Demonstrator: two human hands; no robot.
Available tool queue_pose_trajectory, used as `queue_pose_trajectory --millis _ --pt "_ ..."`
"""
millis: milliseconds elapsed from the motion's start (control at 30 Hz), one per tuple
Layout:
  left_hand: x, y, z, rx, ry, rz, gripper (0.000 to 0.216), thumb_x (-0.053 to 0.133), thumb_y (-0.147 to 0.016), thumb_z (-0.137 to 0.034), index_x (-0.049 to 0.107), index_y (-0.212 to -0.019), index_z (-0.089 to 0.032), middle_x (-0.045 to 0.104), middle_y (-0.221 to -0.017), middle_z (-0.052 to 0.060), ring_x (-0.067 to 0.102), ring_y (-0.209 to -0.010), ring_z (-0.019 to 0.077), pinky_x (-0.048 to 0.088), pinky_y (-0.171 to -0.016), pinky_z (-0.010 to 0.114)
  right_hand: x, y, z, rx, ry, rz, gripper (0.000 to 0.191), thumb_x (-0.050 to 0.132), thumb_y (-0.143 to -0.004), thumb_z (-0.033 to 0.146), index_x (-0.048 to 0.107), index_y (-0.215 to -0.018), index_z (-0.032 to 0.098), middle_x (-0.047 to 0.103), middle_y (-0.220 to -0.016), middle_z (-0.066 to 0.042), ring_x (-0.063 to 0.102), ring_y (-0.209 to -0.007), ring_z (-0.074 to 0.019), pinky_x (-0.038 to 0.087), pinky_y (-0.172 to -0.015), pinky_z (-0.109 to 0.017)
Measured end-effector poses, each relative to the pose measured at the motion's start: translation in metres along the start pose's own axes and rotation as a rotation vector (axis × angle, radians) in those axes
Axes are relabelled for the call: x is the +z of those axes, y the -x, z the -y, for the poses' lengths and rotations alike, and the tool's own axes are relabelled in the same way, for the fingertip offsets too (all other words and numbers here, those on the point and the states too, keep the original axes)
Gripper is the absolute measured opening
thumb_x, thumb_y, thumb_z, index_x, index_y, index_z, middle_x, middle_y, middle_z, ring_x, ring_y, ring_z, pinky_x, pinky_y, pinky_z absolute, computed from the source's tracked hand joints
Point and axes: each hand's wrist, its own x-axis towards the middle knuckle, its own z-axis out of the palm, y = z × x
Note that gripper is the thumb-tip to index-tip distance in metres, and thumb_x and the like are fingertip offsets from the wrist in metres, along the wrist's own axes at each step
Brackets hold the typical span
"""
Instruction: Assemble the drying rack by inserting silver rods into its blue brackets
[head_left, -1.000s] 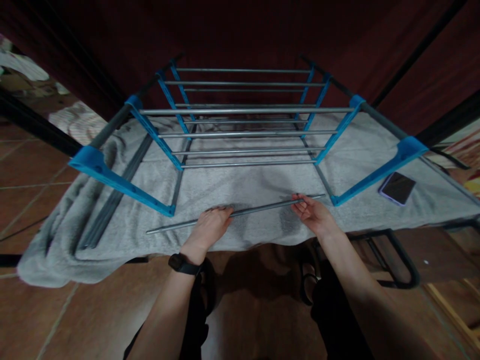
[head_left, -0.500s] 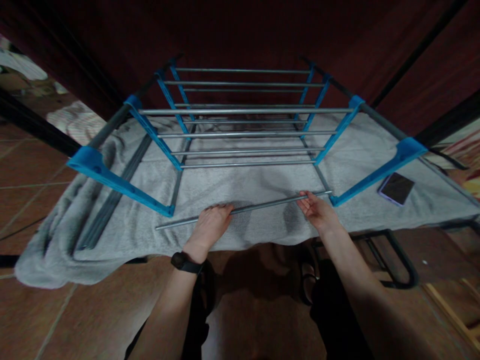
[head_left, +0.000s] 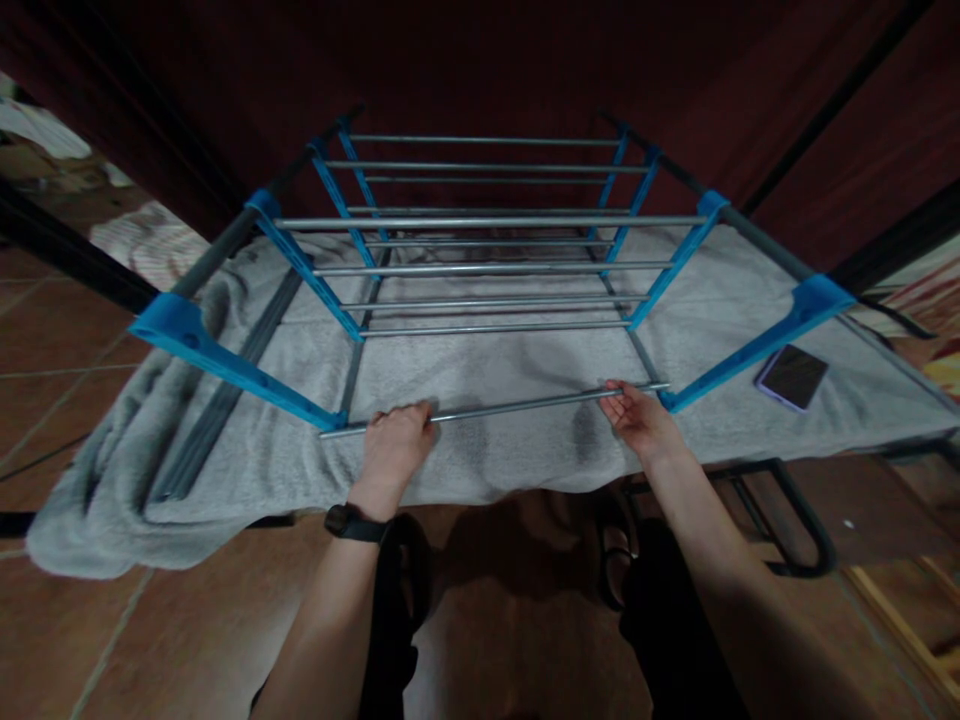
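A thin grey metal rod point(head_left: 517, 406) is held level just above a grey towel point(head_left: 495, 450). My left hand point(head_left: 397, 445) is closed round the rod near its left end. My right hand point(head_left: 637, 415) grips it near the right end, fingers curled under. The rod spans the gap between the lower ends of two blue plastic side bars, the left one point(head_left: 232, 365) and the right one point(head_left: 750, 345), of a rack lying on the towel. Its ends sit close to those bars' tips. Several more grey rods point(head_left: 487, 270) cross the rack further back.
A phone point(head_left: 793, 376) lies face up on the towel at the right. Loose dark rods point(head_left: 217, 410) lie along the towel's left side. A black metal frame point(head_left: 802, 520) stands below at the right. The floor is brown tile point(head_left: 172, 640).
Both hands have carried the rod away from me and to the right, levelling it between the tips of the two blue bars. My left hand slid toward the rod's left end.
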Motion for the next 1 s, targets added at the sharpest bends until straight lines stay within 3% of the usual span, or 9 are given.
queue_pose_trajectory --millis 100,400,600,800,1000 --pt "0.003 0.000 0.006 -0.003 0.021 0.066 0.031 0.046 -0.089 -0.036 0.067 -0.107 -0.022 0.074 -0.097 0.011 0.068 -0.094 0.0271 0.047 -0.081 0.037 -0.001 -0.002 0.003 -0.005 -0.001 -0.023 0.020 0.049 -0.092 0.009 0.060 -0.080 0.019 0.069 -0.068 0.001 0.066 -0.060 -0.0087 0.060 -0.065 -0.020" --pt "0.004 0.002 0.024 -0.098 -0.032 -0.026 0.027 0.048 -0.088 -0.033 0.070 -0.097 -0.021 0.074 -0.090 0.013 0.068 -0.092 0.0287 0.044 -0.092 0.043 -0.008 -0.010 0.014 -0.047 -0.025 -0.060 0.019 0.049 -0.091 0.008 0.059 -0.081 0.020 0.068 -0.069 0.002 0.066 -0.062 -0.0087 0.059 -0.065 -0.020" --pt "0.000 0.010 0.025 -0.205 -0.036 -0.084 0.027 0.049 -0.086 -0.032 0.071 -0.095 -0.018 0.072 -0.088 0.015 0.067 -0.096 0.0327 0.044 -0.090 0.047 -0.010 -0.011 0.020 -0.063 -0.020 -0.101 0.021 0.047 -0.093 0.009 0.058 -0.079 0.019 0.067 -0.067 0.004 0.064 -0.059 -0.0074 0.058 -0.063 -0.020" --pt "-0.001 0.000 0.040 -0.197 0.212 -0.106 0.024 0.055 -0.082 -0.031 0.070 -0.096 -0.019 0.071 -0.089 0.012 0.066 -0.091 0.0284 0.050 -0.079 0.035 -0.013 -0.010 0.024 -0.092 -0.052 -0.129 0.021 0.047 -0.093 0.009 0.057 -0.078 0.019 0.065 -0.066 0.004 0.064 -0.058 -0.0071 0.057 -0.062 -0.019" --pt "0.002 -0.009 0.055 -0.290 0.447 -0.348 0.020 0.069 -0.068 -0.029 0.067 -0.086 -0.019 0.062 -0.100 0.011 0.061 -0.099 0.0268 0.049 -0.093 0.037 -0.013 -0.010 0.023 -0.091 -0.058 -0.121 0.020 0.046 -0.094 0.009 0.057 -0.080 0.019 0.066 -0.066 0.004 0.064 -0.056 -0.0074 0.058 -0.061 -0.020"
